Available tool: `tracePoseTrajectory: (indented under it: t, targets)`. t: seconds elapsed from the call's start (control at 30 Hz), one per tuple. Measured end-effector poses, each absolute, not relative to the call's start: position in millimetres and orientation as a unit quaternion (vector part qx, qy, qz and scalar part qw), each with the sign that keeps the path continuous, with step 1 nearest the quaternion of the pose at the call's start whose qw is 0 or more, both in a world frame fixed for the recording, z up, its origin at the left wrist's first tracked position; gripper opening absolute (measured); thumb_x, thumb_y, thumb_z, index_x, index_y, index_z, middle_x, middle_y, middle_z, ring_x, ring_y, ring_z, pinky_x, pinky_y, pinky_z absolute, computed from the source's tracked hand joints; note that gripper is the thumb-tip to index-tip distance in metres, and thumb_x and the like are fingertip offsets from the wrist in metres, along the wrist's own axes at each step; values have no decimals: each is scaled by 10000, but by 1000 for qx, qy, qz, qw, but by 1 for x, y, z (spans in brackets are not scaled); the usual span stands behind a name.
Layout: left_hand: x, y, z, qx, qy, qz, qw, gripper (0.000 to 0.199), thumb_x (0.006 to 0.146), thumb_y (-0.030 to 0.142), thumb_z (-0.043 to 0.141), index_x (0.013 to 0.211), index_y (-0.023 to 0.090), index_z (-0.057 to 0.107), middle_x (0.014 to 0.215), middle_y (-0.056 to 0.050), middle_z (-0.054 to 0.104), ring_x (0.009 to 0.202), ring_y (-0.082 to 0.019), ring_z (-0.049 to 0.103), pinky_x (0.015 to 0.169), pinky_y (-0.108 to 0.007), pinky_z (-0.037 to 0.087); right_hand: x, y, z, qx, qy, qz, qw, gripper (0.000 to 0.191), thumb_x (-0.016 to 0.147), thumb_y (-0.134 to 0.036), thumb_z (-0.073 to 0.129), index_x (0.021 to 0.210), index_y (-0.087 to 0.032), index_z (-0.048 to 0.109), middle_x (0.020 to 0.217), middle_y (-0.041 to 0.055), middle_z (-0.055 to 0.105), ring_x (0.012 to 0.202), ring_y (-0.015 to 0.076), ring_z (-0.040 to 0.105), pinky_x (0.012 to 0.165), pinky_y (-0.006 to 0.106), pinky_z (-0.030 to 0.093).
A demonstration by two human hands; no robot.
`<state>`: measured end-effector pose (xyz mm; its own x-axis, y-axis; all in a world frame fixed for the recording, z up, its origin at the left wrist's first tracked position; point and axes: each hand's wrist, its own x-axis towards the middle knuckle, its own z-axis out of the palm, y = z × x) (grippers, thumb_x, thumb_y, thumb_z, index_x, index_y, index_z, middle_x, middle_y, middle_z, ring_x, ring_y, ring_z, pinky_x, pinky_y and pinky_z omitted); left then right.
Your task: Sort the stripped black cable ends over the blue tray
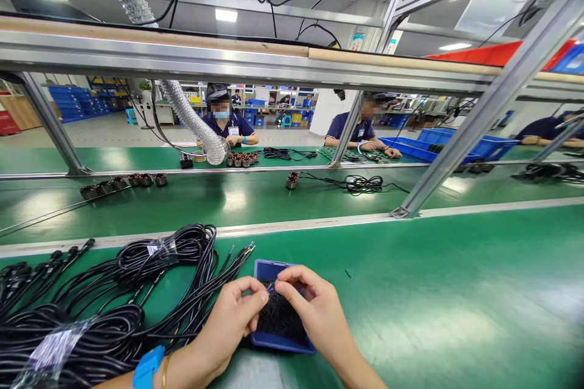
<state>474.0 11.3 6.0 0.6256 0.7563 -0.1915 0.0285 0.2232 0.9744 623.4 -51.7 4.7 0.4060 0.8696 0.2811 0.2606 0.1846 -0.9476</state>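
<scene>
My left hand (pixel 237 311) is closed in a pinch, and thin coloured wire ends (pixel 270 287) show at its fingertips. Close beside it my right hand (pixel 314 301) also pinches, thumb against fingers; whatever it holds is too small to make out. Both hands are over a blue plastic box (pixel 283 342), which holds many short black tube-like pieces (pixel 280 319). Just left of the box lies a bundle of black cables (pixel 201 292) with stripped, coloured ends (pixel 249 249). My left forearm partly covers these cables.
Coiled black cables (pixel 86 334) tied with clear film fill the left. A small black piece (pixel 347 273) lies on the green table (pixel 456 298). Beyond it stand copper-wound parts (pixel 292 180) and a slanted metal post (pixel 483 106). Co-workers (pixel 230 127) sit opposite.
</scene>
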Motion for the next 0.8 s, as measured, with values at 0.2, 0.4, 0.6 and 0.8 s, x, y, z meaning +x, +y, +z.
tracePoseTrajectory:
  t: [0.2, 0.4, 0.6, 0.8]
  targets:
    - [475, 13, 1, 571, 350, 261, 695, 331, 740, 488, 666, 745, 166, 590, 412, 85, 428, 389, -65, 314, 402, -183, 215, 626, -52, 3, -595, -527, 198, 574, 140, 796, -345, 706, 758, -210, 705, 723, 21, 706, 674, 179, 642, 652, 281, 522]
    - [476, 14, -8, 569, 327, 261, 708, 377, 718, 476, 713, 858, 133, 644, 442, 49, 528, 378, -75, 410, 389, -180, 273, 637, -50, 6, -550, -624, 128, 540, 123, 847, -279, 671, 781, -261, 773, 738, 21, 745, 720, 190, 641, 692, 312, 510]
    - [474, 12, -5, 582, 320, 245, 707, 283, 741, 427, 684, 763, 152, 620, 389, 65, 487, 341, -62, 361, 369, -172, 229, 631, -51, 3, -593, -509, 204, 590, 114, 797, -314, 695, 828, -219, 748, 721, 13, 711, 588, 156, 618, 547, 252, 502]
    - [473, 11, -2, 588, 313, 232, 709, 249, 736, 397, 676, 734, 157, 611, 405, 78, 473, 343, -58, 352, 369, -177, 217, 626, -51, 0, -580, -541, 195, 576, 61, 780, -252, 705, 802, -209, 742, 703, 4, 687, 589, 138, 609, 570, 232, 499]
